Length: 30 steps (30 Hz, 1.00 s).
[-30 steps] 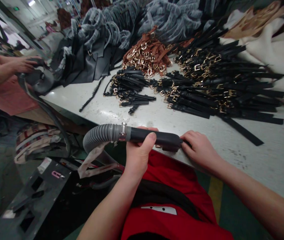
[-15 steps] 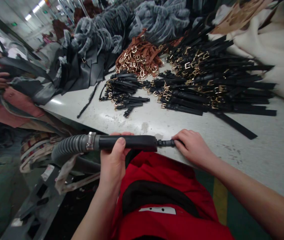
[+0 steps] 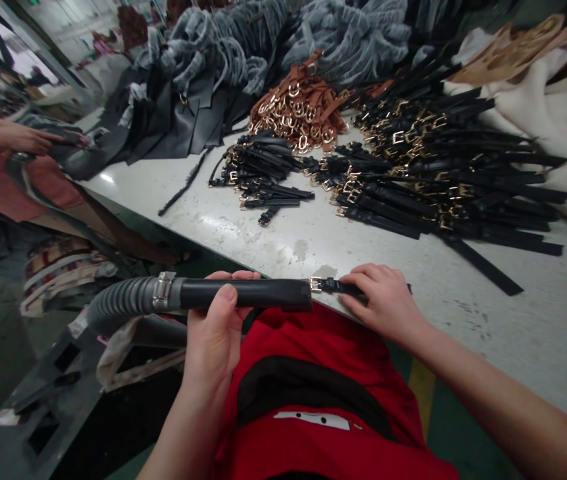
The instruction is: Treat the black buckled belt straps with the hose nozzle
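My left hand point(image 3: 218, 327) is wrapped around a black hose nozzle point(image 3: 268, 293), thumb on top. A ribbed grey hose point(image 3: 118, 298) joins the nozzle through a metal clamp point(image 3: 163, 291). Just off the nozzle's flat mouth, my right hand point(image 3: 380, 297) grips a short black buckle strap point(image 3: 332, 285). The strap's gold buckle point(image 3: 316, 285) points left, at the mouth, and a bit of its other end shows past my fingers. Part of the strap is hidden under that hand.
On the pale table point(image 3: 263, 250) lie piles of black buckle straps point(image 3: 393, 200) and brown buckle straps point(image 3: 308, 110). Grey wrapped straps point(image 3: 348, 40) and black leather pieces point(image 3: 178, 120) are behind. At left, another person's hand point(image 3: 28, 140) holds a hose tool.
The strap has shifted right relative to the nozzle, so its gold buckle now shows outside the mouth. The view has turned slightly. The other person's hand appears further right.
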{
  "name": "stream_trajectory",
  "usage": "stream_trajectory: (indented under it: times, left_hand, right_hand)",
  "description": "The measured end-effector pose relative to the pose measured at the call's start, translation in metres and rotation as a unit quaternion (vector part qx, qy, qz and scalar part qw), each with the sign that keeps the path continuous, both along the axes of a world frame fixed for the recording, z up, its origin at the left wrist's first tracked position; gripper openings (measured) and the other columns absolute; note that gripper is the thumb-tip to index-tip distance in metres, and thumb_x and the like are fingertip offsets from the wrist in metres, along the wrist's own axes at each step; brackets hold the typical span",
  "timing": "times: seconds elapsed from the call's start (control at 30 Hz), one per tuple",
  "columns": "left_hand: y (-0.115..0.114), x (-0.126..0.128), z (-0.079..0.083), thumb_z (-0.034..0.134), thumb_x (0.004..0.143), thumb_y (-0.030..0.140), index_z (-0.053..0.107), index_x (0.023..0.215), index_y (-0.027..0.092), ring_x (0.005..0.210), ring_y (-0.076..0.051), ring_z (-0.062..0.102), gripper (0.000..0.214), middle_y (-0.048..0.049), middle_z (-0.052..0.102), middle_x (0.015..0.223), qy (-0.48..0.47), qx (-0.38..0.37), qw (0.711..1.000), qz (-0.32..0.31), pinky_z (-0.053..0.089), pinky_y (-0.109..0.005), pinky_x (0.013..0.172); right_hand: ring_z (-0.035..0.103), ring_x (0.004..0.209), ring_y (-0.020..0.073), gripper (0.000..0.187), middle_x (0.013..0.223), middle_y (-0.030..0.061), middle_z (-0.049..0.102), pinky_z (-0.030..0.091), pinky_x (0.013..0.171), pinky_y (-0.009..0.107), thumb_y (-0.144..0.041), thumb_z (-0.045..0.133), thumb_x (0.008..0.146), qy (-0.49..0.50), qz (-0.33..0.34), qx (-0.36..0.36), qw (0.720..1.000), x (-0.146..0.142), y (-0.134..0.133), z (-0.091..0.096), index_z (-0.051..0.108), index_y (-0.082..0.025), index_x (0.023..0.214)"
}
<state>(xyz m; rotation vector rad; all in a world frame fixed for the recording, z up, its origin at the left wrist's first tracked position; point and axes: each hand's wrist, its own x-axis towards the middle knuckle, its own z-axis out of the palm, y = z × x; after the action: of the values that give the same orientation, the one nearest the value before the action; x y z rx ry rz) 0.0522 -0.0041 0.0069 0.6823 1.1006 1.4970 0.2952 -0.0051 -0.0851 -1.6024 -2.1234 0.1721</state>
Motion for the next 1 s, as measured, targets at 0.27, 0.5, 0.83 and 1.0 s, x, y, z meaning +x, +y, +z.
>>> stream_trajectory:
  times: [0.27,0.5,0.83,1.0]
  left_hand:
    - [0.000,-0.002,-0.001,0.080,0.062,0.030,0.065,0.083,0.022,0.084,-0.022,0.070,0.027,-0.0007,0.073,0.080,-0.032,-0.011,0.999,0.004,0.056,-0.038,0.078]
    - [0.001,-0.002,-0.002,0.080,0.061,0.032,0.063,0.084,0.023,0.087,-0.021,0.069,0.030,-0.0004,0.072,0.081,-0.015,-0.023,1.000,0.012,0.054,-0.038,0.082]
    - [-0.001,-0.005,-0.002,0.080,0.061,0.031,0.065,0.084,0.023,0.087,-0.021,0.069,0.029,-0.0011,0.072,0.084,-0.029,-0.019,0.999,0.012,0.054,-0.036,0.081]
    - [-0.001,-0.003,-0.001,0.080,0.061,0.031,0.064,0.084,0.023,0.086,-0.021,0.069,0.029,-0.0007,0.072,0.083,-0.028,-0.022,0.999,0.008,0.054,-0.036,0.081]
  right_hand:
    - [0.056,0.087,0.0228,0.017,0.090,0.0079,0.063,0.039,0.074,0.036,-0.027,0.052,0.083,0.044,0.011,-0.057,0.997,0.002,0.007,-0.003,0.065,-0.020,0.090]
    - [0.057,0.084,0.0224,0.020,0.088,0.0078,0.064,0.040,0.073,0.037,-0.033,0.052,0.086,0.039,0.020,-0.069,0.997,0.003,0.007,0.000,0.068,-0.021,0.089]
    - [0.057,0.086,0.0215,0.023,0.095,0.0089,0.064,0.043,0.076,0.037,-0.029,0.048,0.090,0.059,0.069,-0.065,0.994,0.012,0.006,-0.004,0.068,-0.021,0.097]
    - [0.058,0.086,0.0227,0.022,0.093,0.0090,0.064,0.043,0.076,0.038,-0.032,0.052,0.087,0.054,0.053,-0.063,0.995,0.009,0.006,-0.003,0.069,-0.021,0.096]
